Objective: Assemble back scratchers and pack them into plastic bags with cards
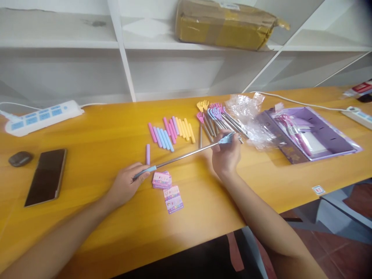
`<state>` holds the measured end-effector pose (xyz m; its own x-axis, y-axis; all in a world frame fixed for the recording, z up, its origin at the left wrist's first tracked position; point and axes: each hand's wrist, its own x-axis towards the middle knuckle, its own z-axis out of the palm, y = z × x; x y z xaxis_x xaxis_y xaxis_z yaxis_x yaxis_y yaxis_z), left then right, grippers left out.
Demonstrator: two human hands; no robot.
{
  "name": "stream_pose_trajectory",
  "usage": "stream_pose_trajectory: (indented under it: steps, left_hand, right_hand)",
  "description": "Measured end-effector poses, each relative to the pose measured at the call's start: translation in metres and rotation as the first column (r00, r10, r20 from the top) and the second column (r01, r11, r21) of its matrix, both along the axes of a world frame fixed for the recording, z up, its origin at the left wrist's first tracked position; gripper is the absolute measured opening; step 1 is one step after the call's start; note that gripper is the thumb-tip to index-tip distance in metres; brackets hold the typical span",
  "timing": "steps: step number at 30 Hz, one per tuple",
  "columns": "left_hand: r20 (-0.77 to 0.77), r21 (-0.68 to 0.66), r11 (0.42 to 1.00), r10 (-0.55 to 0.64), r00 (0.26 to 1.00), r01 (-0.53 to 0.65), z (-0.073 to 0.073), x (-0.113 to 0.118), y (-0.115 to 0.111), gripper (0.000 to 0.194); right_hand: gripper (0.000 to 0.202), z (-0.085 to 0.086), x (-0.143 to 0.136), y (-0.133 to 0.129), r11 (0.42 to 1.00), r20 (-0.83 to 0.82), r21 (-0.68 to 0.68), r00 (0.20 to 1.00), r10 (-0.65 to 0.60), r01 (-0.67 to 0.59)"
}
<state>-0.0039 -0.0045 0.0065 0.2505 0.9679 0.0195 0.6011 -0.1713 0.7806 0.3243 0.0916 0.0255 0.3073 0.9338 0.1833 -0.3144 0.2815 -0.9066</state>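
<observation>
Blue-and-steel back scratcher (187, 155): spanning the gap between both hands, slanting above the wooden table (87, 162); two-ended support is probably keeping the long rod steady.
Left hand (128, 183): grasping the blue sleeve (151, 169) at the handle end, thumb lying along it, seemingly controlling the grip end.
Right hand (225, 157): grasping the claw end, fingers curling around near the blue head (226, 138); exact fingertip contact is not showing.
Foam-like tubes (164, 139): lying in rows mostly grouped by colour, presumably for easy picking; one purple tube (148, 154) is lying apart, nearer the left hand.
Printed cards (173, 199): lying partly stacked in front of the rod, apparently within easy reach.
Other scratchers (215, 120): lying bunched beyond the right hand, heads pointing mostly away, perhaps keeping the claws together.
Clear plastic (247, 112): sitting crumpled between that bunch and the purple box (290, 151), seemingly pushed aside.
</observation>
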Motion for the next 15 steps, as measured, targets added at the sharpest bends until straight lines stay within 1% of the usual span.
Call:
stream_pose_trajectory:
  steps: [2, 5, 7, 9, 12, 15]
  left_hand:
    - [0.0, -0.007, 1.0, 0.02, 1.0, -0.02, -0.001, -0.001, 0.0, 0.033]
    - [0.007, -0.008, 0.998, 0.066, 0.998, -0.066, -0.002, -0.001, 0.0, 0.035]
    - [0.007, 0.001, 0.997, 0.08, 0.997, -0.08, -0.001, -0.001, 0.001, 0.035]
    - [0.006, 0.014, 0.996, 0.091, 0.996, -0.091, 0.0, 0.0, 0.001, 0.034]
    - [0.012, 0.04, 0.992, 0.115, 0.993, -0.116, 0.002, 0.002, 0.0, 0.031]
    - [0.029, 0.06, 0.988, 0.144, 0.989, -0.145, 0.002, 0.002, -0.001, 0.027]
  right_hand:
    - [0.046, -0.002, 0.0, 0.0, 0.999, 0.049, -0.04, 0.999, -0.012, 0.014]
    - [0.047, -0.008, -0.001, 0.001, 0.995, 0.045, -0.097, 0.998, 0.04, -0.036]
    - [0.043, -0.012, -0.001, 0.001, 0.993, 0.029, -0.104, 0.998, 0.06, -0.056]
    - [0.04, -0.016, -0.003, -0.001, 0.991, 0.055, -0.104, 0.995, 0.087, -0.081]
    - [0.04, -0.02, -0.008, -0.007, 0.98, 0.177, -0.113, 0.967, 0.181, -0.162]
    - [0.044, -0.022, -0.017, -0.015, 0.956, 0.31, -0.156, 0.907, 0.285, -0.247]
